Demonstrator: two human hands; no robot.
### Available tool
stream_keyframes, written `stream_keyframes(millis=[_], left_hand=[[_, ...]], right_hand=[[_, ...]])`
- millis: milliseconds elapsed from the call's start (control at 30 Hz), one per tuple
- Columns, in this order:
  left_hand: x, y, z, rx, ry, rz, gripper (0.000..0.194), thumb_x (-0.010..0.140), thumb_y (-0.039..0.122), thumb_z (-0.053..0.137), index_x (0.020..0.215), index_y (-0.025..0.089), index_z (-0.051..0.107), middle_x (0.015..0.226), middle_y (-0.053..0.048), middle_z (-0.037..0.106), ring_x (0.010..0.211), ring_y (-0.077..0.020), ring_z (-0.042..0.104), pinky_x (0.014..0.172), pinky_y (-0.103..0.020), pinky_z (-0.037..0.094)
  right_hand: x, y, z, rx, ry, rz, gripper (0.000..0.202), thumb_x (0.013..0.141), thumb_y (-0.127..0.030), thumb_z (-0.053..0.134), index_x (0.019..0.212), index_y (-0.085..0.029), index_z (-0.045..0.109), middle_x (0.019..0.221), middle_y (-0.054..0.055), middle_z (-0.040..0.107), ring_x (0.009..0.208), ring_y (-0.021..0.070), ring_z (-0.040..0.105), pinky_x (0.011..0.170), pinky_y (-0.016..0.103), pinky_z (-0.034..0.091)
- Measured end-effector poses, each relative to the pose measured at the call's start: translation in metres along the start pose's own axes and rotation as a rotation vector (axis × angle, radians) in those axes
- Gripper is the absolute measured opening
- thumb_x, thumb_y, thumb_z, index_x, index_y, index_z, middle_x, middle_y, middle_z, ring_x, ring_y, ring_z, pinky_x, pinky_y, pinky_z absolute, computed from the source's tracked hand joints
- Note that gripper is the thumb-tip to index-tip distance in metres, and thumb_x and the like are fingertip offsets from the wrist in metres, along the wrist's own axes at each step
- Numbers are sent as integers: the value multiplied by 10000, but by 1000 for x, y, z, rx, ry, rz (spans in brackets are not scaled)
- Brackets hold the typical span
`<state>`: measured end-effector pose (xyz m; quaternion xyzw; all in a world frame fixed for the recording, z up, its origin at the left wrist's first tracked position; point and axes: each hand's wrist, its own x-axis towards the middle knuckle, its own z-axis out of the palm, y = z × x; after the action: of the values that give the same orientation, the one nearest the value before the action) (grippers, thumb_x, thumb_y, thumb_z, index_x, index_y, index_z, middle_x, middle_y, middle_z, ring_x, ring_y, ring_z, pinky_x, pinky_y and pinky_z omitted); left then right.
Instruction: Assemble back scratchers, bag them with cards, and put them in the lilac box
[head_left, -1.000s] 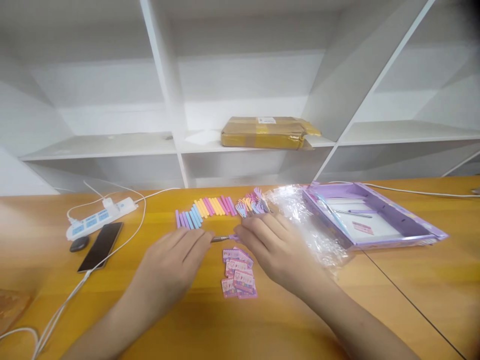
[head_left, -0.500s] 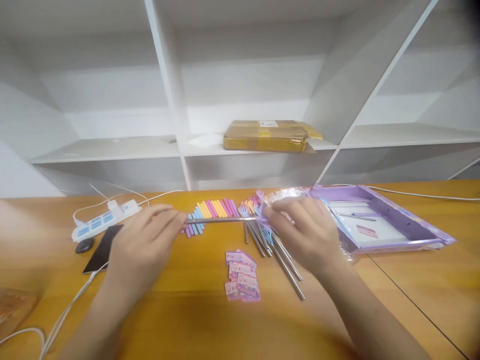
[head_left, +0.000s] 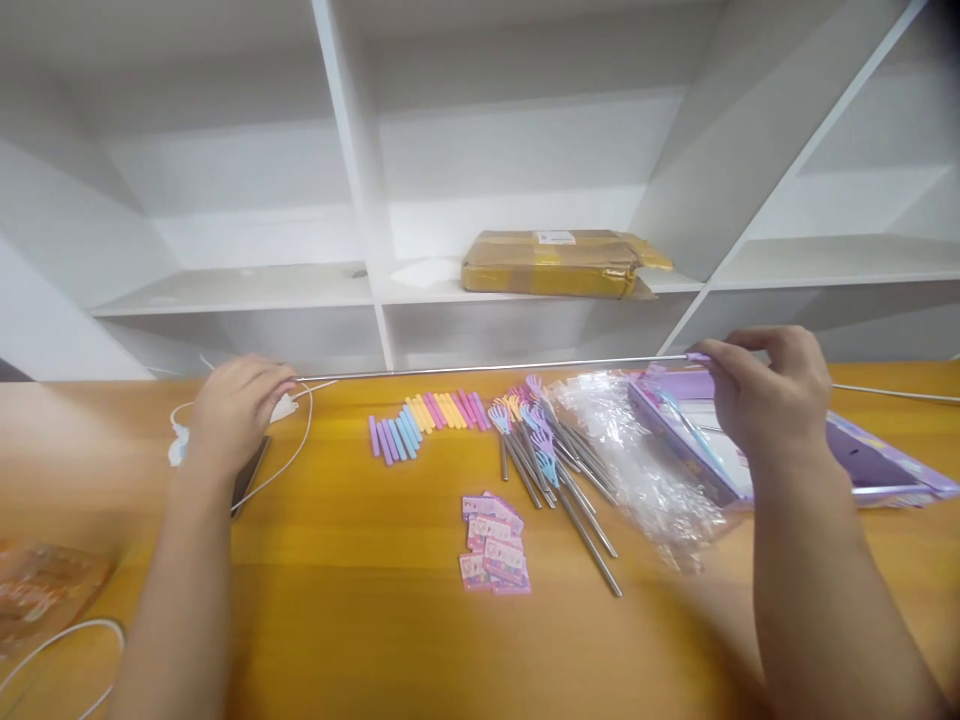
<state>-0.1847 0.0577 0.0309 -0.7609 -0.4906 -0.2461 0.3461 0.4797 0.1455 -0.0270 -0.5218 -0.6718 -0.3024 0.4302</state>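
A thin metal rod (head_left: 480,370) stretches level between my hands above the table's back part. My left hand (head_left: 238,408) pinches its left end. My right hand (head_left: 772,390) grips the purple piece at its right end. Below the rod lie short purple, blue, yellow and pink sticks (head_left: 435,412) in a slanting row. Beside them is a pile of metal rods with coloured hand-shaped heads (head_left: 540,440). Small pink and purple cards (head_left: 495,545) overlap nearer to me. Crumpled clear plastic (head_left: 652,490) lies right of the pile.
A purple open box (head_left: 885,460) sits at the right, partly behind my right arm. A taped cardboard box (head_left: 555,265) rests on the white shelf (head_left: 285,290). White cables (head_left: 300,440) and a dark flat object (head_left: 251,475) are at the left; an orange packet (head_left: 45,590) lies nearer.
My hands have moved apart and up in the view, and the rod between them is now much longer and thinner. The clear plastic beside the pile shows more fully.
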Motion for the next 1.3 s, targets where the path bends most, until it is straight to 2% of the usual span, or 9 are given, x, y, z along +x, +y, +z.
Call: stream_keyframes(millis=[100, 233, 333, 533, 633, 767, 900, 1133, 1300], left_hand=[[2, -2, 11, 24, 11, 15, 200, 1055, 369, 614, 1095, 221, 742, 1037, 1, 793, 968, -188, 699, 881, -318, 532], [1, -6, 13, 34, 15, 2, 268, 1029, 443, 650, 1174, 238, 743, 965, 9, 777, 904, -187, 685, 821, -294, 482], [0, -8, 9, 32, -36, -13, 346, 1016, 511, 650, 1229, 249, 727, 929, 26, 754, 885, -176, 673, 817, -281, 462], [0, -11, 6, 23, 10, 12, 249, 1050, 445, 618, 1059, 257, 783, 934, 27, 763, 873, -155, 653, 787, -258, 457], [0, -11, 7, 30, 25, -3, 231, 1044, 412, 637, 1093, 238, 780, 961, 7, 767, 891, -160, 666, 791, -259, 468], [1, -6, 5, 46, 62, 1, 183, 1048, 368, 635, 1097, 252, 768, 1001, 30, 797, 911, -165, 690, 812, -268, 472], [2, -1, 3, 36, 65, -26, 193, 1053, 365, 621, 1116, 255, 766, 1011, 24, 800, 916, -166, 694, 814, -267, 481], [-3, -6, -2, -8, 87, -62, 217, 1032, 397, 640, 1065, 238, 784, 1021, -5, 831, 892, -160, 719, 802, -271, 532], [-5, -10, -14, 51, 119, -66, 207, 1026, 385, 644, 1036, 247, 798, 994, -1, 840, 867, -163, 723, 767, -270, 533]], right_hand=[[3, -8, 0, 47, -2, -27, 160, 963, -362, 656, 973, -265, 783, 1024, 106, 647, 906, 239, 573, 826, 382, 430], [5, -12, 0, 38, -32, -26, 175, 998, -337, 627, 950, -272, 782, 1053, 102, 656, 889, 223, 598, 822, 369, 450], [4, -8, 0, 73, -6, 12, 157, 987, -355, 660, 962, -266, 787, 1058, 110, 639, 899, 223, 613, 811, 347, 471], [5, 0, 0, 93, -37, 39, 154, 964, -340, 697, 1008, -230, 794, 1075, 138, 618, 976, 241, 641, 822, 346, 481], [7, 0, -1, 98, -97, 111, 144, 929, -301, 737, 1043, -216, 764, 1061, 129, 646, 878, 211, 647, 810, 341, 475], [8, -2, -4, 94, -68, 155, 215, 935, -291, 703, 1132, -209, 720, 1039, 122, 687, 798, 198, 647, 796, 330, 473], [8, -6, -8, 81, -38, 83, 211, 1003, -358, 599, 1054, -233, 760, 1047, 138, 696, 852, 222, 640, 800, 339, 472], [12, -18, -10, 94, -35, 97, 271, 1029, -366, 552, 899, -240, 754, 942, 123, 716, 896, 229, 657, 800, 344, 471], [13, -24, -11, 89, -22, 97, 300, 1041, -403, 532, 931, -242, 760, 956, 127, 723, 912, 226, 660, 813, 345, 471]])
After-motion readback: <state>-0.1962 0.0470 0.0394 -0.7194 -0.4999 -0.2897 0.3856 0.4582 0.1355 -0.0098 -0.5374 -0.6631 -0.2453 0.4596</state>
